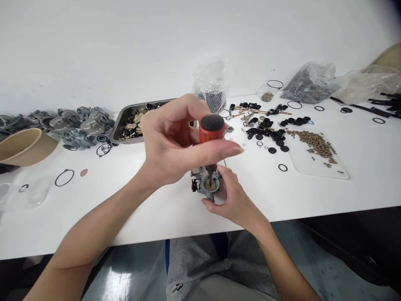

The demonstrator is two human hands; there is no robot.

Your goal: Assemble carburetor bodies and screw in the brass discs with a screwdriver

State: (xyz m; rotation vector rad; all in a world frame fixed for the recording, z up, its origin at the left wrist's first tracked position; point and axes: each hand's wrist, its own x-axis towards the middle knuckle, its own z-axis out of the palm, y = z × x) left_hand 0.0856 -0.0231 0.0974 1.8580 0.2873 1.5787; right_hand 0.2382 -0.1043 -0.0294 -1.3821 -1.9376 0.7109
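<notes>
My left hand (175, 142) is closed around the red handle of a screwdriver (211, 133) with a black end cap. The screwdriver stands nearly upright, its shaft pointing down into the round bore of a grey metal carburetor (206, 196). A brass-coloured plate shows inside that bore, and the tip reaches it. My right hand (233, 194) grips the carburetor from its right side, thumb at the near edge and fingers behind. The carburetor rests on the white table near its front edge; its far part is hidden behind my left hand.
A metal tray (127, 141) of small parts lies behind my left hand, with several carburetors (94, 121) and a brown paper bowl (28, 146) further left. Bags of metal parts (213, 98) stand behind. Black caps (266, 129) and a lid with brass screws (316, 167) lie right.
</notes>
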